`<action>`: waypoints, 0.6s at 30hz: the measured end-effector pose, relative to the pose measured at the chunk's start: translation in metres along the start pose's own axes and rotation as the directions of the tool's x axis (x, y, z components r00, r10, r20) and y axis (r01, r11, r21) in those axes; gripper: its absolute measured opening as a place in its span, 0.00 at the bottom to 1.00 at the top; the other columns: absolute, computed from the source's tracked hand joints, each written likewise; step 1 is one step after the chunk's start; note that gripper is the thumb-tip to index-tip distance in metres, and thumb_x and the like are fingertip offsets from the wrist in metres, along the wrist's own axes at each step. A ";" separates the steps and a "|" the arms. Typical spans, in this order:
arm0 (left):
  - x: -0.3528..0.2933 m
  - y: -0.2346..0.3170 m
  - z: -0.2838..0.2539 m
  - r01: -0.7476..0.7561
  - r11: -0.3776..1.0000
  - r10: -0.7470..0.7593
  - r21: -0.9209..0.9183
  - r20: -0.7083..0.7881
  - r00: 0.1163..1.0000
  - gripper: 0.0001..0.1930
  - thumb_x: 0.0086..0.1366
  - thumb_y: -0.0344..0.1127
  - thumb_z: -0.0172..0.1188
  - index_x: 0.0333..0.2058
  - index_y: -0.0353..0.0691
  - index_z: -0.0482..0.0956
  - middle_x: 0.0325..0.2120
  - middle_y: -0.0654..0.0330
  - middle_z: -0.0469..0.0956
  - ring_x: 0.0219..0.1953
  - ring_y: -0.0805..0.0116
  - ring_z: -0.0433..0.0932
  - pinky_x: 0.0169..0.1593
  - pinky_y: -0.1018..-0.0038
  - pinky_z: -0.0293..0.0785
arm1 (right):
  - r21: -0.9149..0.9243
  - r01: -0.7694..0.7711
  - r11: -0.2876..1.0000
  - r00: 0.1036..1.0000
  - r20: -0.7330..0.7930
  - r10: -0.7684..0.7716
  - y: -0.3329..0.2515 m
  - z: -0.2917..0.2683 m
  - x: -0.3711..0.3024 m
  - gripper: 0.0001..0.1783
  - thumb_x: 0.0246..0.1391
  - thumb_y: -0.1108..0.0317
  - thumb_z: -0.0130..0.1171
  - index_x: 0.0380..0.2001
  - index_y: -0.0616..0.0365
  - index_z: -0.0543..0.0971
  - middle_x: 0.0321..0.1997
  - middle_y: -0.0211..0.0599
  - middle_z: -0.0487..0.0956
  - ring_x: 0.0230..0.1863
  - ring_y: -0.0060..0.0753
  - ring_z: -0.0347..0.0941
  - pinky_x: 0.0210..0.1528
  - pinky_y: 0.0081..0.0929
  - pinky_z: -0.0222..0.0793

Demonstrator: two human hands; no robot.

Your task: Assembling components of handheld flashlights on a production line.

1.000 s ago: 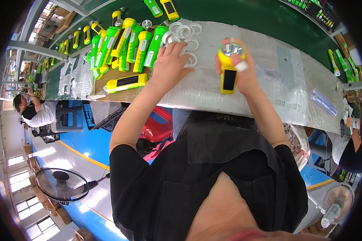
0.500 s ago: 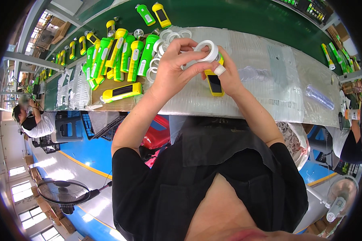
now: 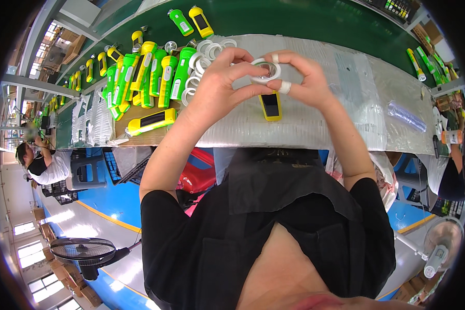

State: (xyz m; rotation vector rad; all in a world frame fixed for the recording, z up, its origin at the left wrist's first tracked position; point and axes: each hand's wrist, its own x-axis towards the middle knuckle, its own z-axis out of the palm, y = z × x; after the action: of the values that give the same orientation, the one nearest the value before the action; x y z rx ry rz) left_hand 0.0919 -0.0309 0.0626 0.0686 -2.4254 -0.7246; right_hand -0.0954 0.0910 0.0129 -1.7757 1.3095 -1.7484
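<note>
1. In the head view, the left hand point(image 3: 223, 80) and the right hand point(image 3: 310, 80) are meeting over the table point(image 3: 325, 113), framing a white ring point(image 3: 266, 79) and a yellow flashlight point(image 3: 272, 114).
2. The ring is sitting around the flashlight's clear head, while the body is pointing down toward the person with its dark panel point(image 3: 270, 104) facing up. Whether the lower end is touching the plastic-covered tabletop, I cannot tell.
3. By my judgement, the person is fitting the ring onto the head; how fully it is seating is not clear.
4. The next move seems to be calling for level, even pressure around the rim, with the body staying in line so that the ring is not tilting.
5. The left hand is gripping the ring's left side, thumb below and bent fingers above.
6. The right hand is curving around the right side, its thumb and a forefinger, both wearing white bands, pressing near the rim; which of them is also bearing the flashlight's weight is hidden.
7. Both forearms are rising from the lower edge and angling inward, elbows bending and spreading wide.
8. Loose white rings point(image 3: 212, 50) are lying just beyond the left hand, beside a pile of green and yellow flashlights point(image 3: 144, 77).
</note>
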 end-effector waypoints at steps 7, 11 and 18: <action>0.007 0.010 0.035 0.110 0.983 -0.103 -0.147 0.058 0.993 0.21 0.51 0.41 0.73 0.41 0.45 0.74 0.42 0.57 0.79 0.42 0.55 0.79 0.39 0.66 0.76 | -0.432 0.131 0.892 0.877 0.471 0.099 -0.057 -0.050 0.050 0.24 0.45 0.61 0.69 0.44 0.61 0.77 0.35 0.38 0.77 0.35 0.36 0.73 0.38 0.31 0.70; 0.009 0.008 0.046 0.089 0.976 -0.090 -0.197 0.004 0.996 0.20 0.51 0.40 0.73 0.39 0.44 0.73 0.38 0.60 0.81 0.39 0.56 0.80 0.36 0.66 0.76 | -0.575 0.125 0.809 0.700 0.629 0.339 -0.072 -0.048 0.070 0.22 0.41 0.64 0.70 0.40 0.62 0.77 0.32 0.36 0.73 0.32 0.35 0.70 0.34 0.30 0.68; 0.012 0.004 0.053 -0.047 0.993 0.038 -0.110 -0.080 0.996 0.20 0.49 0.38 0.74 0.38 0.44 0.75 0.32 0.58 0.80 0.32 0.57 0.80 0.34 0.66 0.75 | -0.712 0.052 0.700 0.653 0.555 0.516 -0.072 -0.044 0.074 0.24 0.38 0.57 0.71 0.34 0.63 0.78 0.28 0.36 0.73 0.28 0.32 0.69 0.30 0.29 0.66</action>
State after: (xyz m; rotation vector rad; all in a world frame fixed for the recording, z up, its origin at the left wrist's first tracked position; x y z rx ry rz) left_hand 0.0525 -0.0046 0.0354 0.0005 -2.3012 -0.8219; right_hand -0.1214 0.0879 0.1218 -2.1370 1.7758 -0.2215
